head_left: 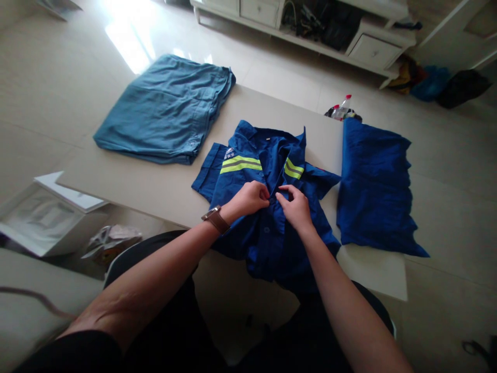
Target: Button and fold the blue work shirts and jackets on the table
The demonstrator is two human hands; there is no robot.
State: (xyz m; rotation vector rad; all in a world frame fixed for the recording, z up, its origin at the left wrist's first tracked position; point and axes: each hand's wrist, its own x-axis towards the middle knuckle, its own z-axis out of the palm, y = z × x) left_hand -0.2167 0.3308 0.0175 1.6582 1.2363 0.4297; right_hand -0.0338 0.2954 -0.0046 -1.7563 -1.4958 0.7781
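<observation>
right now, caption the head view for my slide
Left hand and right hand pinch the front of a blue shirt on a table, folded teal garment and folded blue garment alongside.

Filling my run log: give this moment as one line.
shirt: on table | left hand: pinching its front | right hand: pinching its front

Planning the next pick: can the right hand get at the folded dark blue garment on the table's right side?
Probably yes. The right hand, fingers on the shirt, lies near the dark blue garment and nothing stands between them; it must release the shirt first.
</observation>
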